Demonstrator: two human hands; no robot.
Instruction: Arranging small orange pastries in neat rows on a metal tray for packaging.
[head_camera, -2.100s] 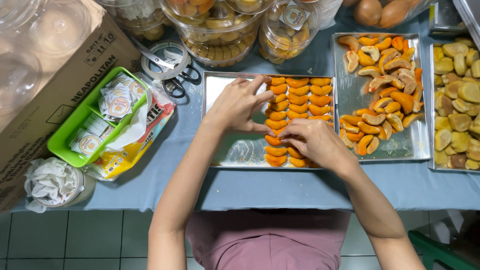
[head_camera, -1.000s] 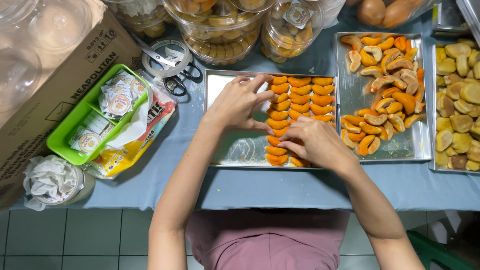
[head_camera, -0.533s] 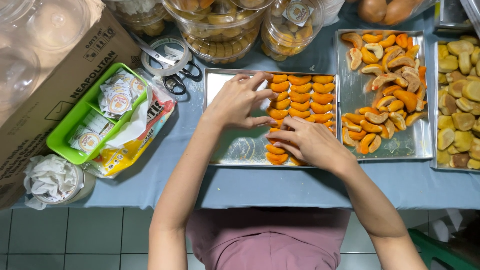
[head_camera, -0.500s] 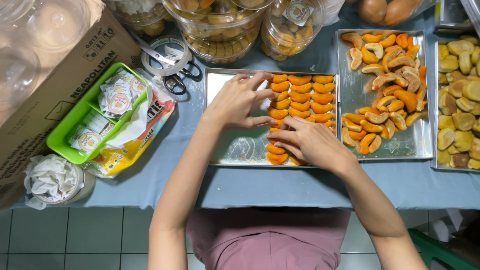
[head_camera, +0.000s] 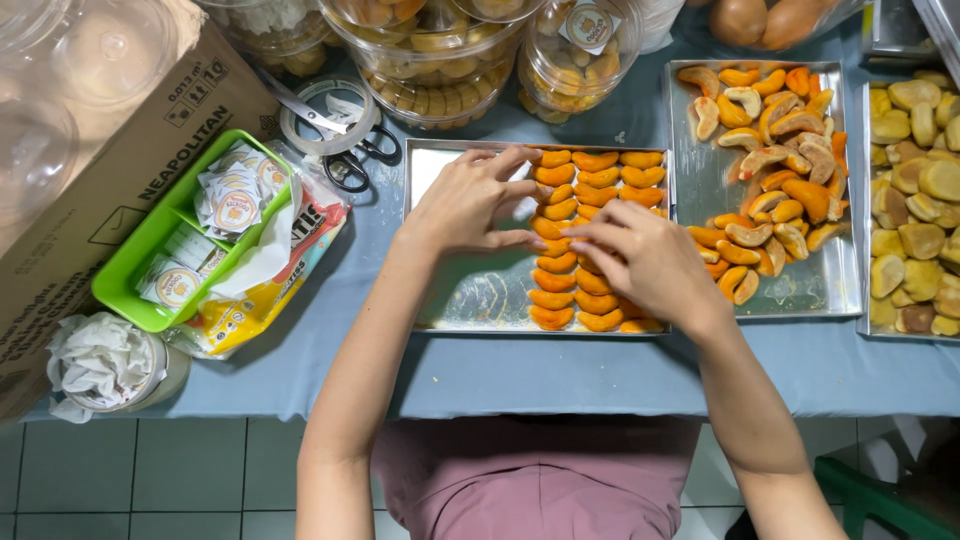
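Meeting over the orange cookies (head_camera: 575, 240), both hands' fingers (head_camera: 545, 240) have drawn together, narrowly pinching one

I sit at a table (head_camera: 560, 375) draped in a pale blue cloth, its front edge hanging toward my lap. Below it the floor (head_camera: 150, 480) is pale grey square tile with darker grout. A green stool (head_camera: 880, 500) stands at my right. The light is even and soft.

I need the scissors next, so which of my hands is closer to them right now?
Left. Your left hand is over the near tray's bare left part, just right of the scissors. Your right hand lies further right, on the orange pastries.
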